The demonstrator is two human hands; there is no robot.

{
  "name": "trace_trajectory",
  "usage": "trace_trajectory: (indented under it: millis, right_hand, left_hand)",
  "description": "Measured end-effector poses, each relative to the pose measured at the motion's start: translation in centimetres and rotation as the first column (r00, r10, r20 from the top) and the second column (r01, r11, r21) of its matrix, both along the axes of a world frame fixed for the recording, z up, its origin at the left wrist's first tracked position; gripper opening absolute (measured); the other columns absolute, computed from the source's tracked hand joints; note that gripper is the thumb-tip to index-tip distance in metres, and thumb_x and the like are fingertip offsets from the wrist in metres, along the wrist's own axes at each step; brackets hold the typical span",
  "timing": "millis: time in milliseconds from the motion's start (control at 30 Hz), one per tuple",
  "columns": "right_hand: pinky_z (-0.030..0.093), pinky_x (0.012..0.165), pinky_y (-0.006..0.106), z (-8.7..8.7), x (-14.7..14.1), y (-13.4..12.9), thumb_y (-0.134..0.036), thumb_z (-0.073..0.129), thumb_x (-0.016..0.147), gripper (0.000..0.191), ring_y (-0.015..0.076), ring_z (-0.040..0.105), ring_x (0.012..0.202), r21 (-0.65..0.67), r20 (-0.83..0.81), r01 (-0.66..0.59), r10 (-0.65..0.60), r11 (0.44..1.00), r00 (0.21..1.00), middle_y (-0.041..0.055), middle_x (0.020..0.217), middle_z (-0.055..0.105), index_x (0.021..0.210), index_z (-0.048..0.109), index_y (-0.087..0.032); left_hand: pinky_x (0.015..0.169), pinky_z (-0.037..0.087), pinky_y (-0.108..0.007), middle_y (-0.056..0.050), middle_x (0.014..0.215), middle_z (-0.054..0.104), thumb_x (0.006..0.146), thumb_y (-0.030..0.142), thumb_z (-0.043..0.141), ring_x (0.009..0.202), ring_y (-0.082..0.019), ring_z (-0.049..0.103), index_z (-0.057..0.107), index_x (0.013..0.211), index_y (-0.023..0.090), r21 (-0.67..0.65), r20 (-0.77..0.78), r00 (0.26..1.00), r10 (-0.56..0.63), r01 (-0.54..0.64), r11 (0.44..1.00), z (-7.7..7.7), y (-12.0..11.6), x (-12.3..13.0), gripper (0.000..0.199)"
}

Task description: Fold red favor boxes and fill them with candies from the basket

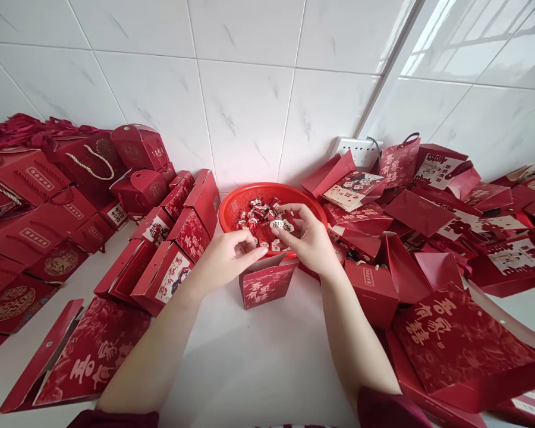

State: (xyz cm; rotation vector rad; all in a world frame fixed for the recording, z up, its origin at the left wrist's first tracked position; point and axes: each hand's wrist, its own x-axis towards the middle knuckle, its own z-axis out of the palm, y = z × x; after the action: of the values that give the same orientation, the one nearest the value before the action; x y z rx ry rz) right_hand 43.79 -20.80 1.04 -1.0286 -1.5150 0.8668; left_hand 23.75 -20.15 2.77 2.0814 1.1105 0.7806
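Observation:
A small red gift box (270,285) with pale lettering stands upright on the white table, its top open. My left hand (232,255) is at the box's upper left edge, thumb stretched out over the opening and fingers curled. Behind the box sits a red plastic basket (229,205) with wrapped candies (261,211) in it. Over the basket's right part, my right hand (305,238) pinches a white-and-red wrapped candy (282,225) between thumb and fingers.
Closed red boxes (191,232) stand in rows at the left, with handled boxes (40,178) beyond. Red bags and boxes (463,339) lie heaped at the right. A white power strip (356,150) is against the tiled wall (249,119).

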Motion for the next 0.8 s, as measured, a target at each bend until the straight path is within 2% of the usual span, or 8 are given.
trace_trajectory:
  millis: [67, 167, 267, 333, 500, 633, 800]
  right_hand:
    - [0.055, 0.071, 0.029, 0.4, -0.4, -0.5, -0.038, 0.065, 0.086, 0.035, 0.0141, 0.063, 0.076, 0.029, -0.039, 0.026, -0.025, 0.999, 0.999, 0.0018, 0.099, 0.064, 0.114, 0.048, -0.025]
    - [0.053, 0.077, 0.029, 1.0, -1.0, -1.1, -0.041, 0.064, 0.086, 0.027, 0.0156, 0.062, 0.082, 0.030, -0.058, -0.008, 0.010, 1.000, 0.998, 0.0021, 0.094, 0.063, 0.098, 0.049, -0.023]
    - [0.051, 0.078, 0.029, 1.3, -1.3, -1.4, -0.044, 0.060, 0.088, 0.025, 0.0159, 0.060, 0.083, -0.012, -0.044, -0.081, 0.080, 0.997, 0.996, 0.0015, 0.090, 0.063, 0.091, 0.053, -0.021]
    - [0.049, 0.078, 0.029, 1.5, -1.2, -1.6, -0.044, 0.058, 0.090, 0.025, 0.0157, 0.057, 0.081, -0.039, -0.054, -0.133, 0.131, 0.990, 0.990, 0.0007, 0.085, 0.060, 0.084, 0.055, -0.020]
    - [0.045, 0.076, 0.029, 1.9, -0.7, -2.1, -0.037, 0.054, 0.093, 0.026, 0.0150, 0.051, 0.075, -0.072, -0.121, -0.210, 0.200, 0.975, 0.972, -0.0002, 0.075, 0.053, 0.073, 0.054, -0.019]
    - [0.041, 0.070, 0.027, 2.0, -0.4, -2.4, -0.038, 0.053, 0.093, 0.028, 0.0144, 0.048, 0.073, -0.063, -0.055, -0.174, 0.171, 0.983, 0.984, 0.0003, 0.076, 0.052, 0.072, 0.050, -0.019]
    - [0.034, 0.063, 0.025, 2.2, -0.2, -2.6, -0.041, 0.052, 0.093, 0.032, 0.0121, 0.038, 0.065, -0.037, 0.022, -0.161, 0.162, 0.986, 0.987, -0.0016, 0.070, 0.043, 0.071, 0.049, -0.019]
  left_hand:
    - [0.067, 0.048, -0.025, -0.001, 0.080, 0.066, 0.084, 0.048, 0.061, 0.071, -0.014, 0.060, 0.062, 0.083, 0.018, -0.012, 0.054, 0.998, 0.025, -0.024, 1.000, 0.0, 0.1, 0.2, 0.030]
    - [0.073, 0.050, -0.026, -0.003, 0.090, 0.068, 0.085, 0.044, 0.062, 0.080, -0.016, 0.062, 0.065, 0.091, 0.018, -0.095, 0.217, 0.976, -0.018, 0.040, 0.995, -0.1, 0.3, 0.2, 0.027]
    - [0.074, 0.050, -0.026, -0.003, 0.084, 0.066, 0.086, 0.039, 0.063, 0.078, -0.014, 0.061, 0.066, 0.087, 0.017, -0.172, 0.375, 0.926, -0.050, 0.122, 0.977, 0.1, 0.6, -0.2, 0.022]
    - [0.073, 0.049, -0.025, -0.002, 0.077, 0.064, 0.086, 0.037, 0.064, 0.074, -0.013, 0.059, 0.065, 0.081, 0.016, -0.159, 0.416, 0.909, -0.032, 0.108, 0.981, 0.3, 0.6, -0.7, 0.021]
    - [0.070, 0.045, -0.023, 0.000, 0.071, 0.058, 0.087, 0.036, 0.063, 0.070, -0.011, 0.055, 0.060, 0.073, 0.017, -0.098, 0.408, 0.913, 0.001, 0.043, 0.994, 0.9, 0.3, -1.2, 0.023]
    - [0.071, 0.044, -0.023, 0.001, 0.071, 0.055, 0.089, 0.035, 0.060, 0.071, -0.011, 0.054, 0.058, 0.075, 0.017, -0.101, 0.370, 0.929, -0.020, 0.062, 0.993, 1.0, 0.3, -1.1, 0.024]
    - [0.075, 0.045, -0.024, -0.001, 0.080, 0.056, 0.091, 0.035, 0.057, 0.076, -0.012, 0.056, 0.056, 0.084, 0.017, -0.101, 0.316, 0.948, -0.025, 0.060, 0.993, 0.9, 0.3, -1.0, 0.019]
